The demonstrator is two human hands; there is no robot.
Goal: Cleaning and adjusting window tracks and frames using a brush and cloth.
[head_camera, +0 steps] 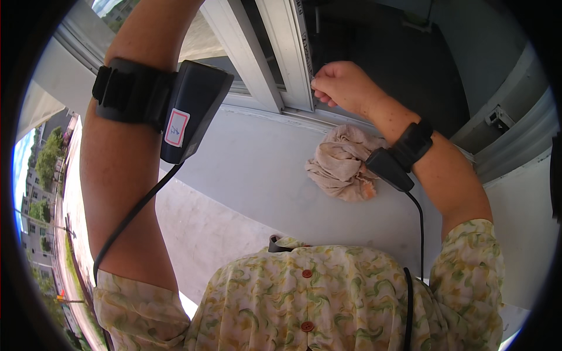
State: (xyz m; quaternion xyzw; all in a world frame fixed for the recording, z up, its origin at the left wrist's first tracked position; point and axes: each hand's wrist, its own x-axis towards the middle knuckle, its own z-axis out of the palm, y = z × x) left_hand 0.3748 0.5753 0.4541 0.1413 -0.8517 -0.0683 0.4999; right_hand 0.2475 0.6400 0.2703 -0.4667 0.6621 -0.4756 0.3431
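My right hand [340,85] is at the edge of a white sliding window sash [290,57]. Its thumb and forefinger are pinched together on a thin printed film strip [306,48] running down that edge; the other fingers curl underneath. My left hand is beyond the top of the picture, with only the raised forearm [125,175] in sight. Below my right wrist, a crumpled beige cloth [340,162] lies on the pale window sill [254,162], close to the window track [303,120].
Black devices are strapped to both forearms, the left one [195,112] and the right one [390,169], each trailing a cable. Right of the sash, the window opening shows a dark floor [395,57]. A small fitting [499,117] sits on the right frame. Trees and buildings appear outside at left.
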